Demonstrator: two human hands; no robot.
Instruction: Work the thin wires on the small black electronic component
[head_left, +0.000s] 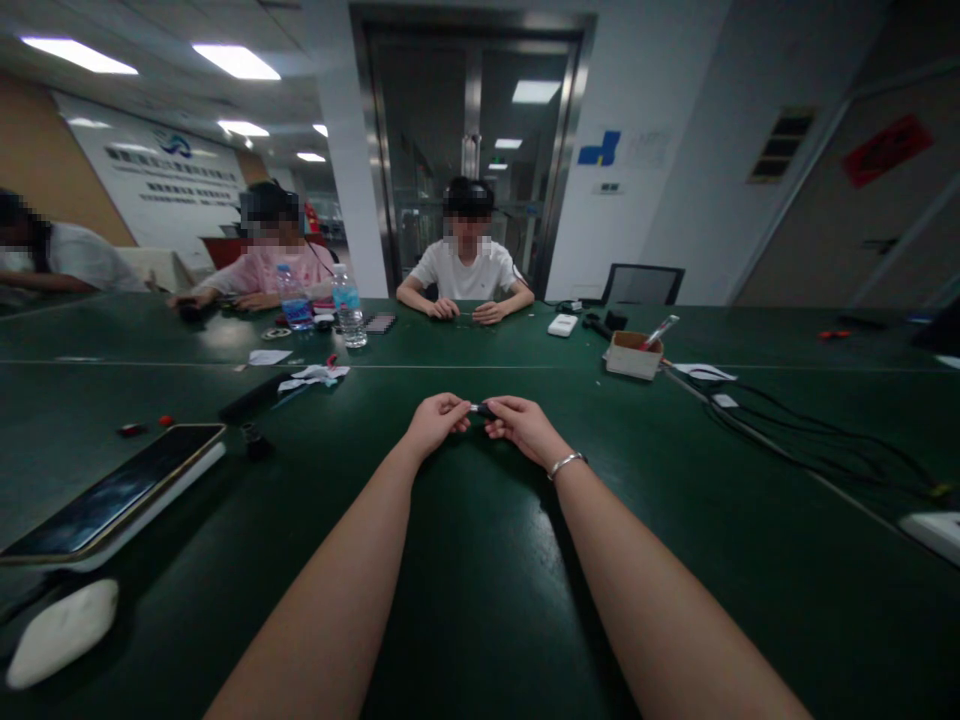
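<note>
Both hands (pixel 437 422) (pixel 523 425) pinch a small dark object (pixel 484 411) by opposite ends, between them.

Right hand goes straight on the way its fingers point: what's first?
Probably the left hand: the right hand points across at it, with the small black object between them. Exact gap unclear.

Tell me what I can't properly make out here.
In the head view:
Small dark item: ends covered by the left hand and right hand.
White object: cut off by the right edge.
Sign lettering: too blurred to read.
Box: lower contents hidden by its front wall.
</note>
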